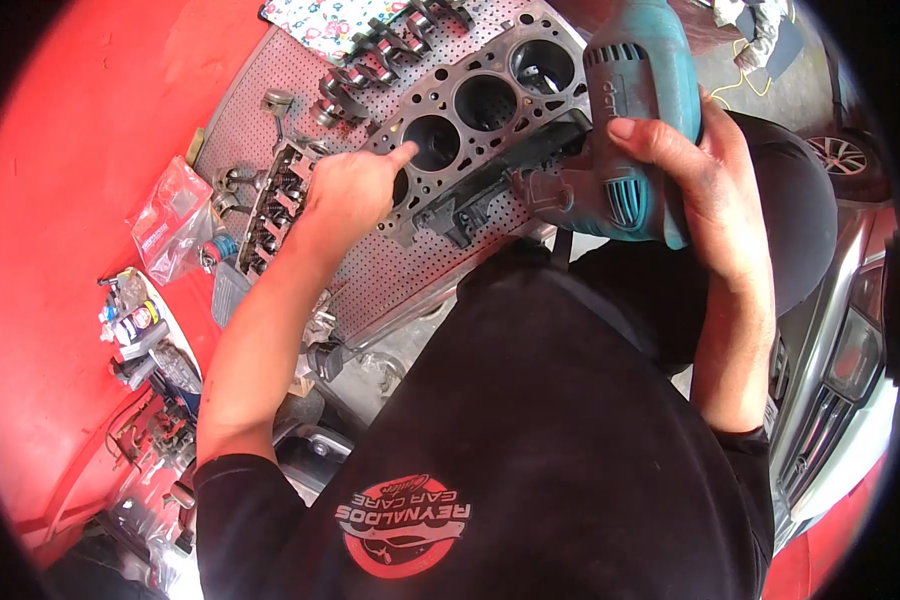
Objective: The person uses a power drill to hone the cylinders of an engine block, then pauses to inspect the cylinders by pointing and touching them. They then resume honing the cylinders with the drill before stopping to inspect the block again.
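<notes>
My right hand [715, 185] grips a teal power drill [645, 90] by its body, with the thumb across the near side. The drill is held up over the right part of an engine block [450, 88], and its front end is hard to make out. My left hand [355, 190] rests at the left end of the block. One finger is stretched out to the rim of a cylinder bore [433, 143]; the other fingers are mostly hidden. Another bore is partly covered by this hand. Some light-coloured bits show inside the far right bore [542, 68].
A crankshaft [385, 55] lies behind the block on the perforated metal table [370, 290]. To the left are a cylinder head [275, 205], pistons [277, 103] and a plastic bag [173, 220]. A silver car [840, 370] stands at right, and a yellow cord [745, 80] trails on the floor.
</notes>
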The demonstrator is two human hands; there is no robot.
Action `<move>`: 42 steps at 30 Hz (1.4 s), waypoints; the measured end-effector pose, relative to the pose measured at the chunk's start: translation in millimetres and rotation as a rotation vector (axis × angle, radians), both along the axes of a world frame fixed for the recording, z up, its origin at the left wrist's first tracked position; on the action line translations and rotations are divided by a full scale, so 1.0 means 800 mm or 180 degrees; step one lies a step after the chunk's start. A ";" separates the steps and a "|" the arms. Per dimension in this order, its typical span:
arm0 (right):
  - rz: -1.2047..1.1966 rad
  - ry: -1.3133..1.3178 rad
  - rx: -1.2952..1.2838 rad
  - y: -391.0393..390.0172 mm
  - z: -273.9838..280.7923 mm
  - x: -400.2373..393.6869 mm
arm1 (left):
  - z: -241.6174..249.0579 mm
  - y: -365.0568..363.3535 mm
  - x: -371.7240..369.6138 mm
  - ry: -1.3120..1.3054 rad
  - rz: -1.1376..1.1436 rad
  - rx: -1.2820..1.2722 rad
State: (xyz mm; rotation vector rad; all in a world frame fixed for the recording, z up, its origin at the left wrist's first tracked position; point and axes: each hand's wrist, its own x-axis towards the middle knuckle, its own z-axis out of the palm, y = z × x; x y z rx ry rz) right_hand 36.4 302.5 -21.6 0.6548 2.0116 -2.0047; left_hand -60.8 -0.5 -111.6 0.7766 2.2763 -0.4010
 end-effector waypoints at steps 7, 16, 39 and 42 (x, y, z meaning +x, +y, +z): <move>-0.0281 0.0154 -0.0042 -0.002 0.002 0.006 | -0.025 0.000 0.047 -0.2004 0.2609 0.1915; 0.0028 0.0008 -0.0031 0.003 -0.003 0.009 | 0.007 -0.031 -0.001 0.0638 0.1638 0.2684; -0.0353 0.0189 0.0025 -0.002 -0.005 0.011 | -0.025 -0.004 0.026 -0.0219 -0.0009 0.1259; -0.0308 0.0069 0.0045 0.001 -0.003 0.012 | -0.019 -0.016 0.043 -0.0004 0.0155 0.1713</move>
